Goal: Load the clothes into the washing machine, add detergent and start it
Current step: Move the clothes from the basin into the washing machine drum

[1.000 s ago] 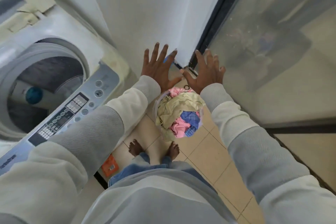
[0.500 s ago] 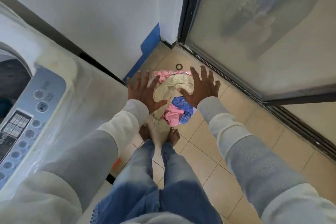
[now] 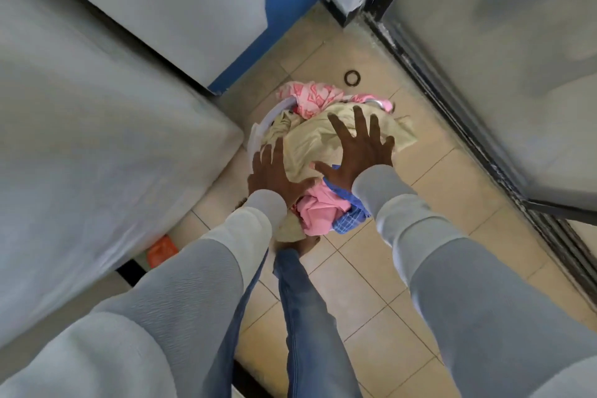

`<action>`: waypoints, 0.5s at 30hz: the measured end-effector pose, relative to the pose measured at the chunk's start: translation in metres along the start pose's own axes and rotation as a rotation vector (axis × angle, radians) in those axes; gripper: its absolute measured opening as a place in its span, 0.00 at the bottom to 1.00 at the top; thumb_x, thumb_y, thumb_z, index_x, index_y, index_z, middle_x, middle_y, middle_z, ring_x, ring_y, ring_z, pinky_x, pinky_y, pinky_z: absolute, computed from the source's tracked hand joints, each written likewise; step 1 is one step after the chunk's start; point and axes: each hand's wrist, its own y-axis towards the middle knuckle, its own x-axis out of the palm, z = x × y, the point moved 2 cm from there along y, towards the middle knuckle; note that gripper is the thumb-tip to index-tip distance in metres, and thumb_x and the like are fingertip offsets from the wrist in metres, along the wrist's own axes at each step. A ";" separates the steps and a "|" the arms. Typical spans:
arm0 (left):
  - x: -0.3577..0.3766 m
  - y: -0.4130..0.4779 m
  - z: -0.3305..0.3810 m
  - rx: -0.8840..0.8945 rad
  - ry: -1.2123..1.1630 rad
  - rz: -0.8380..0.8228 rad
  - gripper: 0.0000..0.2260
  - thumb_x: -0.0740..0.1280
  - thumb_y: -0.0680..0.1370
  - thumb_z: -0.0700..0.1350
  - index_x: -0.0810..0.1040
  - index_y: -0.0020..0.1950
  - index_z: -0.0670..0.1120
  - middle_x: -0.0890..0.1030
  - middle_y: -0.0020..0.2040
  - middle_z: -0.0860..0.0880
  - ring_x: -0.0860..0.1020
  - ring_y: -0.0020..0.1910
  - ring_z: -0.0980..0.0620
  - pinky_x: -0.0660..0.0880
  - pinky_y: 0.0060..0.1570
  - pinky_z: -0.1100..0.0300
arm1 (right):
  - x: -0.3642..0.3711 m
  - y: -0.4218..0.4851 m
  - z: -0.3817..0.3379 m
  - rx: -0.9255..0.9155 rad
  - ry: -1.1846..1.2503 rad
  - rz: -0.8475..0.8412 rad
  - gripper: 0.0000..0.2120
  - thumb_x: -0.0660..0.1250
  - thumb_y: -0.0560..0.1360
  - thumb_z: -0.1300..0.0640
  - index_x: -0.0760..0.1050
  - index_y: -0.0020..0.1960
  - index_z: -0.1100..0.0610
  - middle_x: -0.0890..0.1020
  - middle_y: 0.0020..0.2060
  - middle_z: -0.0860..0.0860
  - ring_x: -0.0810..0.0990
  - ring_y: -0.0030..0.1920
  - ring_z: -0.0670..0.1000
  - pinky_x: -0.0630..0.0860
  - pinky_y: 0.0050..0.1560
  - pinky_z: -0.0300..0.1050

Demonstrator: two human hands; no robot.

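Clothes (image 3: 310, 145) lie beneath left hand (image 3: 274, 176), right hand (image 3: 358, 157), fingers (image 3: 359, 119) spread.

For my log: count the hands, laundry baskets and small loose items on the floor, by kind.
Hands: 2 (left hand, right hand)
laundry basket: 1
black ring: 1
orange item: 1
Total: 5

Black ring (image 3: 352, 77) on beige tile floor (image 3: 371, 284) (near glass door (image 3: 500, 58)).
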 end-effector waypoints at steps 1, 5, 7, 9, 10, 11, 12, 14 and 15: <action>0.013 0.009 0.000 -0.024 -0.057 0.002 0.50 0.59 0.63 0.79 0.48 0.78 0.55 0.58 0.77 0.49 0.59 0.75 0.44 0.62 0.71 0.45 | 0.010 0.013 0.000 -0.002 0.005 -0.019 0.46 0.62 0.68 0.27 0.41 0.76 0.38 0.40 0.78 0.51 0.42 0.77 0.61 0.53 0.70 0.70; 0.060 0.035 0.001 -0.106 -0.255 -0.091 0.49 0.55 0.68 0.78 0.46 0.79 0.52 0.51 0.79 0.47 0.52 0.77 0.45 0.50 0.75 0.47 | 0.043 0.051 0.002 0.034 0.075 -0.133 0.47 0.64 0.67 0.28 0.39 0.75 0.35 0.38 0.77 0.51 0.41 0.76 0.63 0.56 0.69 0.71; 0.068 0.042 0.001 -0.130 -0.315 -0.065 0.52 0.42 0.61 0.83 0.44 0.79 0.56 0.51 0.79 0.47 0.52 0.77 0.45 0.53 0.74 0.44 | 0.058 0.060 0.001 0.046 0.137 -0.175 0.46 0.65 0.68 0.30 0.38 0.74 0.33 0.36 0.77 0.50 0.41 0.76 0.64 0.58 0.68 0.71; 0.062 0.043 0.005 -0.093 -0.370 -0.059 0.47 0.49 0.67 0.79 0.43 0.79 0.55 0.48 0.79 0.49 0.51 0.77 0.48 0.49 0.76 0.50 | 0.068 0.064 -0.002 0.057 0.188 -0.174 0.46 0.67 0.69 0.33 0.38 0.74 0.32 0.35 0.76 0.50 0.41 0.76 0.65 0.61 0.67 0.70; 0.058 0.044 0.007 -0.061 -0.370 -0.053 0.42 0.55 0.73 0.73 0.44 0.79 0.53 0.47 0.79 0.49 0.49 0.77 0.49 0.46 0.75 0.56 | 0.071 0.065 -0.004 0.059 0.195 -0.165 0.45 0.67 0.70 0.35 0.39 0.74 0.32 0.35 0.76 0.50 0.42 0.76 0.66 0.62 0.66 0.69; 0.053 0.042 0.007 -0.053 -0.330 -0.044 0.38 0.59 0.77 0.66 0.44 0.79 0.53 0.45 0.79 0.49 0.47 0.77 0.50 0.44 0.72 0.59 | 0.073 0.066 -0.005 0.056 0.192 -0.154 0.44 0.67 0.71 0.37 0.40 0.75 0.33 0.35 0.76 0.51 0.42 0.75 0.66 0.63 0.66 0.68; 0.051 0.041 0.009 -0.045 -0.266 -0.015 0.38 0.60 0.78 0.64 0.43 0.79 0.54 0.43 0.79 0.49 0.45 0.77 0.49 0.44 0.72 0.58 | 0.074 0.066 -0.006 0.053 0.185 -0.147 0.43 0.67 0.72 0.38 0.41 0.75 0.34 0.35 0.77 0.52 0.43 0.75 0.67 0.63 0.66 0.68; 0.055 0.042 0.009 -0.039 -0.119 0.004 0.39 0.59 0.76 0.67 0.41 0.79 0.57 0.37 0.79 0.45 0.41 0.78 0.45 0.46 0.74 0.48 | 0.076 0.066 -0.007 0.050 0.175 -0.144 0.41 0.67 0.73 0.40 0.43 0.76 0.35 0.35 0.77 0.52 0.42 0.75 0.66 0.63 0.66 0.67; 0.061 0.044 0.008 -0.054 -0.086 -0.019 0.38 0.58 0.77 0.67 0.41 0.79 0.57 0.36 0.78 0.45 0.40 0.78 0.43 0.46 0.73 0.44 | 0.077 0.066 -0.006 0.047 0.170 -0.146 0.40 0.66 0.74 0.41 0.43 0.76 0.35 0.35 0.77 0.53 0.42 0.76 0.66 0.63 0.67 0.67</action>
